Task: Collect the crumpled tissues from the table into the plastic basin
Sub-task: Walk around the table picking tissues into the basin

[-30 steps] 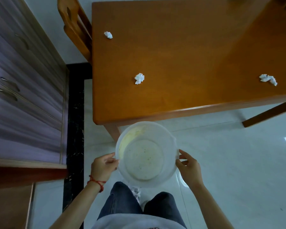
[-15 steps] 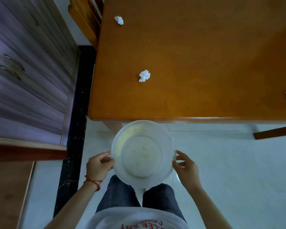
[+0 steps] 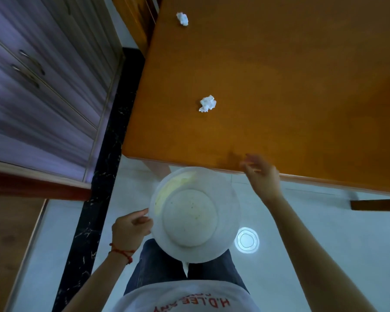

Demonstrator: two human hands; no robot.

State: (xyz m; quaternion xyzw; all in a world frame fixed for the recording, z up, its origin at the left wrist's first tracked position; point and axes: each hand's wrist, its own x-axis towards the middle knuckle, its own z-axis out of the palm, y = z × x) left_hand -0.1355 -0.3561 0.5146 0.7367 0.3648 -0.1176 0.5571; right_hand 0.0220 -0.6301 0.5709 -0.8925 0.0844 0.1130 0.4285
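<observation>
- Basin [image 3: 194, 213]: lower centre of frame, held out over the floor just short of the table [image 3: 279, 86] edge. Nothing inside it; faint yellowish marks on its inner wall.
- Left hand [image 3: 131, 229]: pinches the basin rim at its left side, thumb on top. It now carries the basin alone.
- Right hand [image 3: 260, 174]: half a second ago it gripped the basin's right rim; it has since let go and moved up to the table's near edge, right of centre. Fingers spread and loose, nothing in them; motion-blurred.
- Near tissue [image 3: 207, 104]: centre of frame on the tabletop, well apart from the right hand, up and to its left.
- Far tissue [image 3: 182, 18]: top of frame, near the table's left edge, beside a chair [image 3: 135, 16].
- A third tissue seen earlier at the right has left the view as the camera shifted left.
- Judgement: carrying phase over, the first pick is beginning; the near tissue is the likely target. No tissue collected yet.
- Risk: a one-handed rim hold may let the basin tip.
</observation>
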